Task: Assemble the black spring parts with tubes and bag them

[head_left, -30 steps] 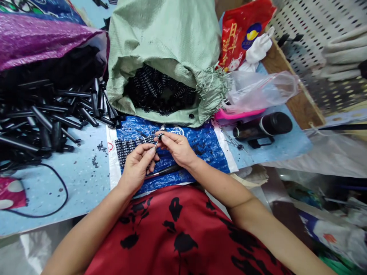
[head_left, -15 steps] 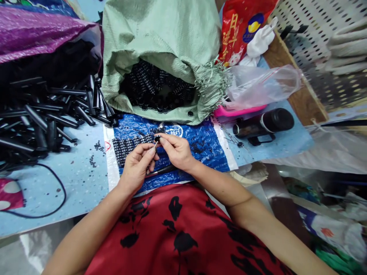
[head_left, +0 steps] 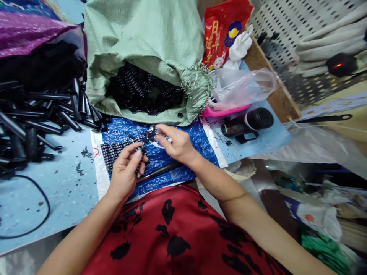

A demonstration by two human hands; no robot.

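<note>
My left hand hovers over a blue woven sheet, its fingers pinched on a thin metal pin whose tip shows above the fingertips. A strip of small black beads lies just left of it. My right hand reaches forward to a little heap of loose black beads at the sheet's far edge; its fingertips are blurred. A dark slim tool lies on the sheet beneath both hands.
A green woven sack of black beaded pieces gapes open behind the sheet. Black rods are piled at the left, under a purple bag. A black flask, pink tray, clear bag and red bag sit right.
My hands have parted: the right one left the pin's tip and reached forward to the loose beads. The left hand stays pinched. The view has shifted right.
</note>
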